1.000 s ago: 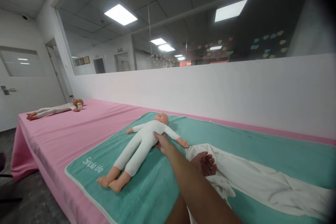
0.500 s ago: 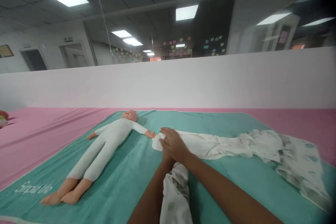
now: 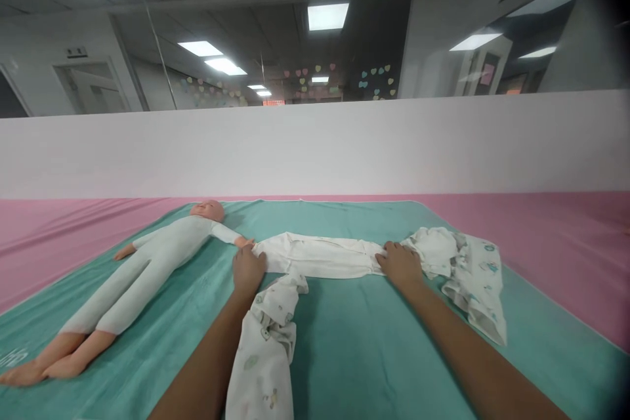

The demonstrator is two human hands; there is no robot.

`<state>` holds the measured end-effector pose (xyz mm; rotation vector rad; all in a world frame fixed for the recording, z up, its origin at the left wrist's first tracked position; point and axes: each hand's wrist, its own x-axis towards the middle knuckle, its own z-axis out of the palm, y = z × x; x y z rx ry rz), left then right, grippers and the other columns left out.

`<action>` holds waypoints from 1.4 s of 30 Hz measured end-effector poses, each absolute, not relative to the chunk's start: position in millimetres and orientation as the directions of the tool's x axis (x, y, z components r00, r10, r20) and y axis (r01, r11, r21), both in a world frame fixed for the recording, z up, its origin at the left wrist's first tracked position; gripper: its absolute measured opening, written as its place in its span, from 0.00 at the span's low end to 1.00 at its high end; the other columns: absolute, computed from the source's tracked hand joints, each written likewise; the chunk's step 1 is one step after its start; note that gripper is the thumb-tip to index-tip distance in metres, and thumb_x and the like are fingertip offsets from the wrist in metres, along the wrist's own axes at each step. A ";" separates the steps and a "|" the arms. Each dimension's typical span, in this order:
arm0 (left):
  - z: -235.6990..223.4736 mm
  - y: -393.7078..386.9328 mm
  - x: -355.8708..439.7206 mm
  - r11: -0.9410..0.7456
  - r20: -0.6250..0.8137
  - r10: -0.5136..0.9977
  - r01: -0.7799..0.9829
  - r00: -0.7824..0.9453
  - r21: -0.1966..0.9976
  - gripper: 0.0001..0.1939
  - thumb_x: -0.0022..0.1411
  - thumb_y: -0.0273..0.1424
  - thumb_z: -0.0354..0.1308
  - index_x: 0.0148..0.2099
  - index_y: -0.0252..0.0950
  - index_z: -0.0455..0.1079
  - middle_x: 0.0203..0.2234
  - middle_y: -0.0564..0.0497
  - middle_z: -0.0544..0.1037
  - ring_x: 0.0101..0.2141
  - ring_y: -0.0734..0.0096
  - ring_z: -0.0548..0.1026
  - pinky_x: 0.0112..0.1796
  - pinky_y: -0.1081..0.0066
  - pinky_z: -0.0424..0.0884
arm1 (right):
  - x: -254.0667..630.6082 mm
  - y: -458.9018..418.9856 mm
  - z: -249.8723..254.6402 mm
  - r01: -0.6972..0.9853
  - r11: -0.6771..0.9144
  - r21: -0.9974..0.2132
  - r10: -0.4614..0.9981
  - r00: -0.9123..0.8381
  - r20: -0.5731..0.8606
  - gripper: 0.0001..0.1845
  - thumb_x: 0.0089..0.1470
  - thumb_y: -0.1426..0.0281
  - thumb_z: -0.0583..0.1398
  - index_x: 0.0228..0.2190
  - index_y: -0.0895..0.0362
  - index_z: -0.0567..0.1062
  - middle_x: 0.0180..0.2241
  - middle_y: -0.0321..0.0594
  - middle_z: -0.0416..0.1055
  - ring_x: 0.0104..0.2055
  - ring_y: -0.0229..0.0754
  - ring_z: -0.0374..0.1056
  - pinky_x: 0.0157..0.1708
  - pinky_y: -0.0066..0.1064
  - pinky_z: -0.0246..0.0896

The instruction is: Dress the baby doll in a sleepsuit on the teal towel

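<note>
Two open hands, my left hand (image 3: 249, 269) and right hand (image 3: 401, 264), press the smoothed white cotton strip (image 3: 317, 256) without gripping, its printed end (image 3: 263, 354) lying bunched.

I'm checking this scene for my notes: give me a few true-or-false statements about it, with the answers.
The left hand rests on the white cloth strip beside the hand of the baby doll. True.
The baby doll lies face down. False: it lies on its back, face up.
The teal mat lies on a pink table cover. True.
The right hand holds the baby doll's foot. False: it rests on the far end of the white cloth strip, away from the doll.
</note>
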<state>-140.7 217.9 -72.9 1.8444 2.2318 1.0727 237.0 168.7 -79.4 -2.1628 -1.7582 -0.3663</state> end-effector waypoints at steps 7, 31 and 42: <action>-72.3 214.7 -144.1 0.017 0.328 0.913 0.828 -0.241 0.560 0.23 0.54 0.33 0.51 0.52 0.32 0.60 0.53 0.40 0.65 0.50 0.51 0.66 0.48 0.60 0.61 | 227.9 155.3 -60.9 0.990 -0.136 -0.040 0.854 0.137 0.503 0.10 0.54 0.64 0.51 0.29 0.57 0.67 0.33 0.43 0.68 0.38 0.45 0.62 0.38 0.36 0.47; -5.2 141.3 -97.0 -0.248 0.101 0.783 0.159 0.613 0.956 0.13 0.47 0.32 0.61 0.38 0.36 0.74 0.40 0.46 0.74 0.43 0.59 0.71 0.45 0.65 0.66 | 117.4 106.7 -56.2 -0.232 -0.080 -0.969 0.853 -0.520 0.054 0.20 0.47 0.59 0.61 0.38 0.59 0.73 0.39 0.44 0.72 0.42 0.45 0.67 0.47 0.38 0.58; -22.3 138.0 -96.7 -0.297 0.101 0.917 0.493 0.385 0.818 0.28 0.47 0.34 0.62 0.53 0.43 0.67 0.48 0.49 0.72 0.47 0.57 0.70 0.44 0.67 0.67 | 110.6 106.1 -57.3 0.146 0.365 -0.919 0.822 -0.515 0.245 0.15 0.44 0.68 0.60 0.37 0.54 0.75 0.38 0.38 0.72 0.40 0.44 0.66 0.41 0.34 0.61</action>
